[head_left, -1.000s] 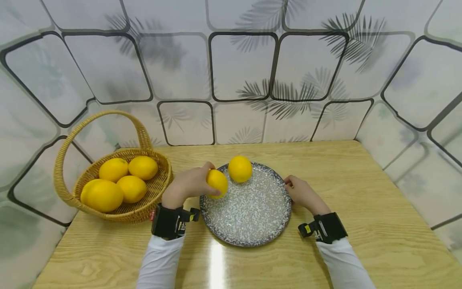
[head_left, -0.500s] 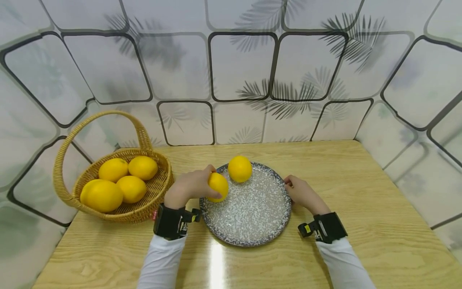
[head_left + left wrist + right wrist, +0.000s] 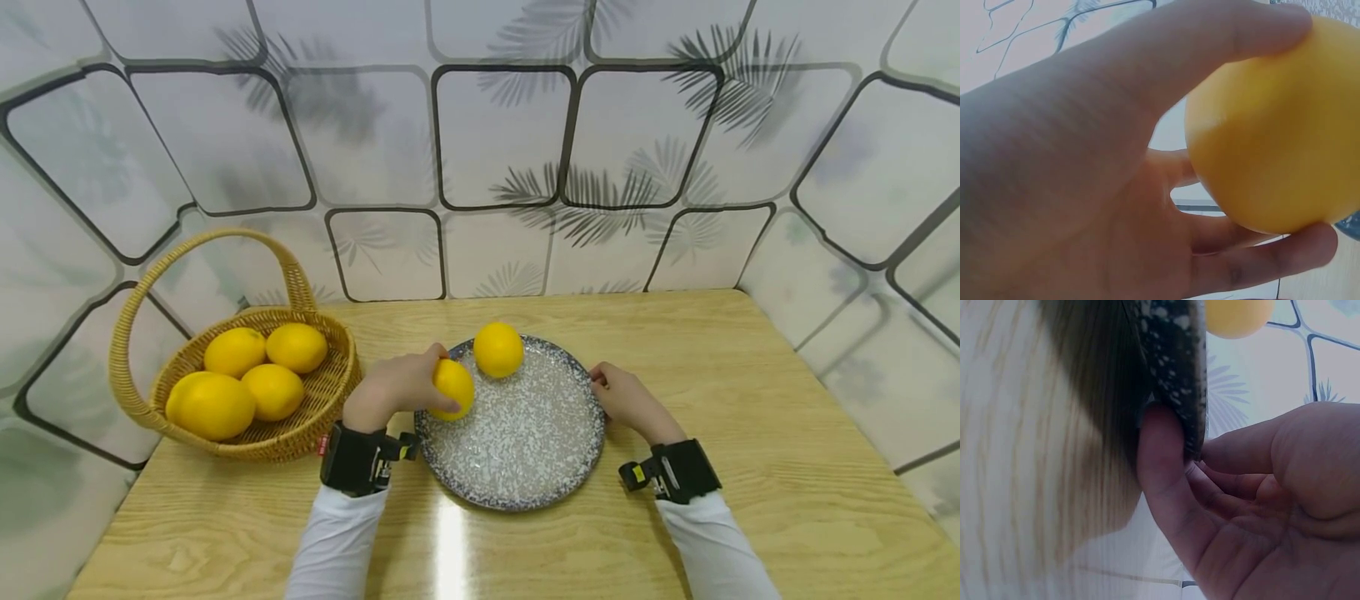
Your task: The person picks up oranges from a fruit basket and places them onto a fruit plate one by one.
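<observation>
A wicker basket [image 3: 285,446] of lemons [image 3: 212,407] stands by the table's [image 3: 750,375] far left corner; the left hand [image 3: 401,385] grips a yellow fruit [image 3: 456,387] at the plate's [image 3: 525,433] left edge; another fruit [image 3: 498,350] sits near its far edge; the right hand [image 3: 626,398] pinches its right edge.

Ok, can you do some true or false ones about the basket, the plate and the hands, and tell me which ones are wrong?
1. The left hand holds a yellow fruit. True.
2. The right hand holds a fruit too. False: it grips the edge of the plate.
3. A second yellow fruit sits on the plate. True.
4. The wicker basket is empty. False: several yellow fruits lie in it.
5. The basket stands left of the plate. True.
</observation>
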`<move>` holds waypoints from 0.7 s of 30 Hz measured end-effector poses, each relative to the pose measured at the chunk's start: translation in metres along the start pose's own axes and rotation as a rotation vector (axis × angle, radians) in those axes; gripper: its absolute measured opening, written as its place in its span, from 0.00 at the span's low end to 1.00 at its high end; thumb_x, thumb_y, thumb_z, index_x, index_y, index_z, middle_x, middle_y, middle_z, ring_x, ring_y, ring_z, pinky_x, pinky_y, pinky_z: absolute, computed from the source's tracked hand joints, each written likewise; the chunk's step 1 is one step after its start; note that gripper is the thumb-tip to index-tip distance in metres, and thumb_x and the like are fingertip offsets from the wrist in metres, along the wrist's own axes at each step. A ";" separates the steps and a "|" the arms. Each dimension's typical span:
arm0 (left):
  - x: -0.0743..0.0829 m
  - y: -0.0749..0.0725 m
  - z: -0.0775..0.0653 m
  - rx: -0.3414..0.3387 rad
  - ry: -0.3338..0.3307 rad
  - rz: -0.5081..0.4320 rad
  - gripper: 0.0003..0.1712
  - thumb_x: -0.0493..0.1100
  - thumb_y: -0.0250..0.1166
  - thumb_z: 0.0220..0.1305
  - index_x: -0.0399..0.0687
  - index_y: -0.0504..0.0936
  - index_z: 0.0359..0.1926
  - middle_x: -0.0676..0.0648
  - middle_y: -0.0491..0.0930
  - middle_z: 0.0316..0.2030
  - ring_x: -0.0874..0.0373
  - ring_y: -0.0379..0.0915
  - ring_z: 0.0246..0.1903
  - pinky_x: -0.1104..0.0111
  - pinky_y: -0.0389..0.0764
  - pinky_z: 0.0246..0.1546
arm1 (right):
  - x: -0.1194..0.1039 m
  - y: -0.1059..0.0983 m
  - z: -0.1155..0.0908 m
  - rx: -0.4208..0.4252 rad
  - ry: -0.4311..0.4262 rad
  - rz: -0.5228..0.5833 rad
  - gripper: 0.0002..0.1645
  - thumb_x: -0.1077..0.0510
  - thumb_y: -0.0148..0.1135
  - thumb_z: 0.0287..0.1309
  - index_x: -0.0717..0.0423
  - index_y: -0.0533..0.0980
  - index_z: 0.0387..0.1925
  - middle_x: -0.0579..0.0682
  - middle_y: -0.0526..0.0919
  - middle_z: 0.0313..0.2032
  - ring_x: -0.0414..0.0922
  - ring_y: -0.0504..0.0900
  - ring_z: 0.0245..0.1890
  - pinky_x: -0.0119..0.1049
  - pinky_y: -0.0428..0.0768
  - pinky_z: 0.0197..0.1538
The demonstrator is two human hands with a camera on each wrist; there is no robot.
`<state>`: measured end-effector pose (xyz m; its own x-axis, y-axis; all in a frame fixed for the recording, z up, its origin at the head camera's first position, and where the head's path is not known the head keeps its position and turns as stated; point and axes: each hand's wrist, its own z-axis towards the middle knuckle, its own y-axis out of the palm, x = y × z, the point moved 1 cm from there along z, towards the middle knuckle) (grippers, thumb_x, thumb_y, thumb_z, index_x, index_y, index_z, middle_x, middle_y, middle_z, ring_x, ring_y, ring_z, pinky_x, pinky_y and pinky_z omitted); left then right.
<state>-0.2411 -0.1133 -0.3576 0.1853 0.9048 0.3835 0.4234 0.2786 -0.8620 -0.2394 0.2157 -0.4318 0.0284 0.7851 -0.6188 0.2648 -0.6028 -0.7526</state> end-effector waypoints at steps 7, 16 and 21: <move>0.002 0.000 -0.001 0.015 -0.005 0.001 0.48 0.59 0.74 0.55 0.49 0.65 0.72 0.43 0.83 0.50 0.52 0.77 0.40 0.61 0.75 0.38 | -0.002 0.000 -0.002 0.002 -0.002 0.009 0.20 0.61 0.45 0.77 0.69 0.70 0.61 0.66 0.80 0.50 0.49 0.79 0.37 0.37 0.77 0.34; -0.001 0.003 0.006 0.101 -0.033 0.011 0.48 0.58 0.72 0.56 0.48 0.63 0.73 0.39 0.81 0.52 0.49 0.79 0.41 0.57 0.79 0.40 | -0.004 -0.001 -0.004 0.010 -0.013 0.015 0.20 0.61 0.45 0.77 0.70 0.70 0.61 0.67 0.80 0.50 0.50 0.79 0.38 0.38 0.77 0.33; -0.002 0.006 0.010 0.126 -0.044 0.010 0.49 0.60 0.70 0.59 0.50 0.61 0.76 0.36 0.76 0.61 0.44 0.80 0.48 0.51 0.81 0.47 | -0.004 -0.001 -0.004 0.008 -0.013 0.010 0.20 0.61 0.45 0.77 0.70 0.70 0.60 0.67 0.80 0.50 0.50 0.79 0.39 0.38 0.78 0.35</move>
<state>-0.2476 -0.1106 -0.3666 0.1491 0.9203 0.3617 0.3069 0.3047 -0.9017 -0.2363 0.2141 -0.4277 0.0185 0.7773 -0.6289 0.2570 -0.6115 -0.7483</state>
